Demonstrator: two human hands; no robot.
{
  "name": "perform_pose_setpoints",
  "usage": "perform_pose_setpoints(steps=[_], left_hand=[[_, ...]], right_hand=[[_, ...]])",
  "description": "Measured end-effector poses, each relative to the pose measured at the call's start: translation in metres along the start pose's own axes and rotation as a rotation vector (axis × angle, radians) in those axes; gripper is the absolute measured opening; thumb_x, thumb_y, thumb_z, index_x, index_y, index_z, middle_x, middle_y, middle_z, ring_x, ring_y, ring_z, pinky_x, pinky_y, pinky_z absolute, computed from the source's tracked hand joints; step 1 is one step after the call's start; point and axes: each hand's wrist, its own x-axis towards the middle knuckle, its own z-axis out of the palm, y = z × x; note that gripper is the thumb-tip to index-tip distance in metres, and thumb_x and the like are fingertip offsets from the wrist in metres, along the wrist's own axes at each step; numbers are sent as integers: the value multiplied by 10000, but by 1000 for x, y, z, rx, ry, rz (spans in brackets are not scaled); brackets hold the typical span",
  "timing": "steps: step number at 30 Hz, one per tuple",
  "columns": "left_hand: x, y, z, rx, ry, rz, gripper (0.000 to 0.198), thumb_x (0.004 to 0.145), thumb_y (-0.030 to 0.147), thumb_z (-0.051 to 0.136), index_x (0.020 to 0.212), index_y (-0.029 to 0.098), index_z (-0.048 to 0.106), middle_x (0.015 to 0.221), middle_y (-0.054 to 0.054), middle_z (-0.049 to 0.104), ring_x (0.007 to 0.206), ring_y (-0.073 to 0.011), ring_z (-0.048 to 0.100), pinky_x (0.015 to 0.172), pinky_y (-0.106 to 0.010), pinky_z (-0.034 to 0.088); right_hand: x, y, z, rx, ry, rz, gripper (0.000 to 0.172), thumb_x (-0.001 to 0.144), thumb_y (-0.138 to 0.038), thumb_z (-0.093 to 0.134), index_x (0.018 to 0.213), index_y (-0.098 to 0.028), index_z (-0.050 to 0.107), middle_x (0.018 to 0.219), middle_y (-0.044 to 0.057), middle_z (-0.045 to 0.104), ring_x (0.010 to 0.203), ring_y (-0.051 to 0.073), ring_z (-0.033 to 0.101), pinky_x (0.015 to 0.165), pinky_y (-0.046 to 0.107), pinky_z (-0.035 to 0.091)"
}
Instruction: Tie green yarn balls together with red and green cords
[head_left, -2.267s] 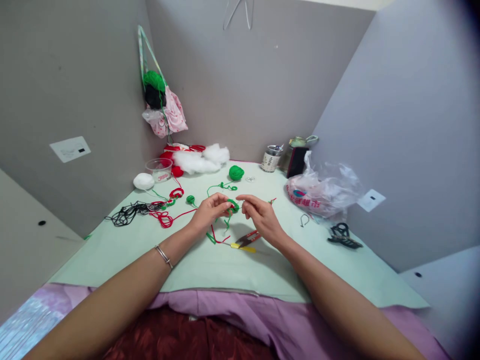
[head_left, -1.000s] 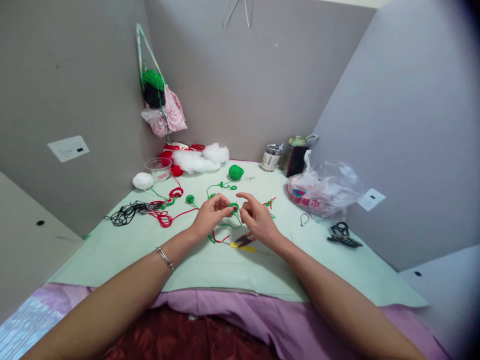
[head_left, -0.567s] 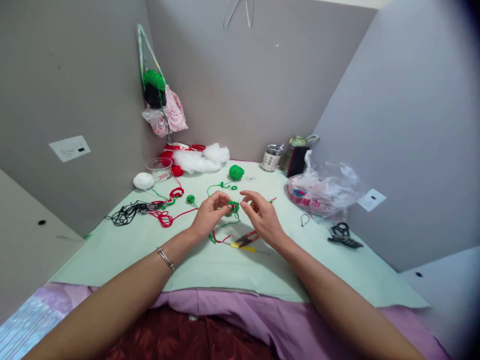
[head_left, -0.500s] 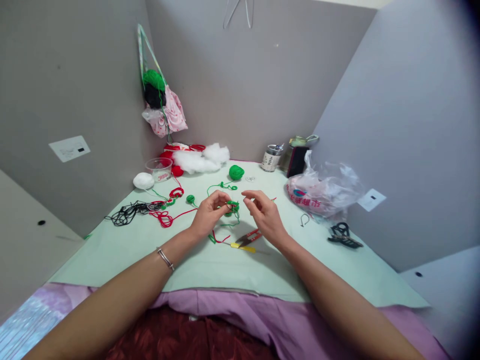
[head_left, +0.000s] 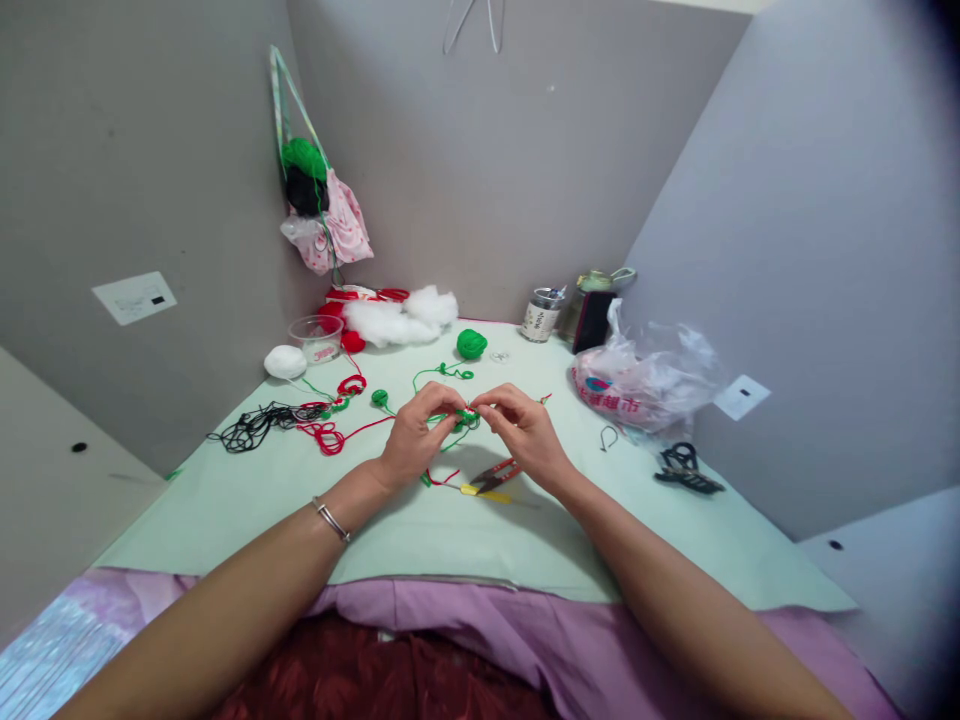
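Between my hands is a small green crochet piece [head_left: 468,418] with a bit of red and white at its top edge. My left hand [head_left: 417,428] is closed in a pinch on its left side. From the right, my right hand [head_left: 523,428] pinches at its upper edge; whether a thin strand or tool is in those fingertips is too small to tell. Below the right hand lie red-handled thread snips [head_left: 496,475] and a yellow-handled crochet hook [head_left: 487,494]. A short red yarn end [head_left: 448,479] lies left of them.
A green yarn ball [head_left: 472,345] sits behind the hands. On the left are tangled black cord [head_left: 259,428], red yarn [head_left: 328,437], a white ball [head_left: 285,362] and a clear tub [head_left: 316,340]. White stuffing [head_left: 397,322], a plastic bag [head_left: 637,385] and a black hair claw [head_left: 686,470] lie farther out.
My right hand has moved left to the crochet piece, and its fingertips, apart before, are now pinched at the edge. My left hand keeps its hold.
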Motion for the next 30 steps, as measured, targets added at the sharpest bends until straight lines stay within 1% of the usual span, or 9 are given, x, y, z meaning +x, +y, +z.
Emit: perform_pose_setpoints(steps=[4, 7, 13, 16, 19, 21, 23, 26, 30], left_hand=[[-1, -3, 2, -11, -29, -5, 54, 858, 197, 589, 896, 205, 627, 931, -44, 576, 911, -175, 586, 859, -325, 495], [0, -5, 3, -93, -62, -88, 46, 843, 215, 620, 881, 190, 616, 920, -37, 585, 903, -169, 597, 874, -326, 493], [7, -8, 2, -373, -169, -331, 191, 756, 255, 738, 860, 166, 604, 892, -29, 649, 863, -152, 622, 833, -295, 485], [9, -8, 1, -440, -194, -405, 229, 732, 261, 768, 861, 158, 610, 902, -34, 665, 867, -146, 623, 847, -288, 472], [9, -5, 1, -504, -226, -465, 241, 733, 271, 772, 870, 161, 607, 894, -26, 655, 856, -140, 622, 844, -287, 473], [8, -1, 0, -551, -248, -512, 259, 732, 275, 776, 899, 169, 609, 898, -18, 646, 852, -140, 626, 839, -292, 484], [8, 3, 0, -578, -268, -556, 283, 731, 274, 777, 941, 175, 616, 920, -17, 643, 860, -143, 635, 846, -300, 492], [8, 6, -1, -588, -315, -587, 284, 740, 278, 770, 958, 168, 625, 923, -21, 647, 852, -146, 649, 852, -312, 500], [8, 7, -1, -597, -349, -585, 252, 748, 271, 760, 928, 158, 623, 906, -19, 643, 794, -137, 655, 828, -319, 513]], right_hand=[[0, -1, 1, -12, -18, -6, 176, 895, -355, 598, 905, -212, 701, 891, 45, 612, 663, 127, 508, 621, 281, 415], [0, 1, 1, 28, -35, 28, 165, 857, -358, 639, 835, -201, 685, 858, 33, 604, 670, 125, 508, 621, 277, 404], [8, 5, -4, 358, -47, 324, 222, 773, -388, 690, 782, -170, 651, 591, -33, 514, 552, 101, 431, 552, 254, 369], [11, 6, -8, 544, 18, 408, 243, 744, -391, 718, 794, -174, 622, 696, -3, 606, 567, 90, 462, 529, 233, 372], [12, 6, -10, 709, -14, 466, 295, 741, -416, 730, 830, -190, 562, 878, 38, 681, 546, 72, 470, 457, 204, 325], [12, 5, -10, 767, -42, 492, 319, 748, -429, 727, 846, -200, 528, 840, 26, 687, 481, 59, 433, 419, 196, 294], [12, 5, -10, 784, -49, 514, 330, 746, -432, 732, 834, -200, 513, 693, -16, 642, 426, 53, 389, 402, 193, 280], [12, 6, -12, 812, -79, 516, 328, 754, -414, 736, 758, -183, 503, 506, -86, 441, 395, 35, 289, 398, 177, 226], [14, 10, -17, 803, -75, 466, 333, 778, -391, 722, 701, -170, 485, 490, -113, 282, 434, 27, 157, 417, 178, 129]])
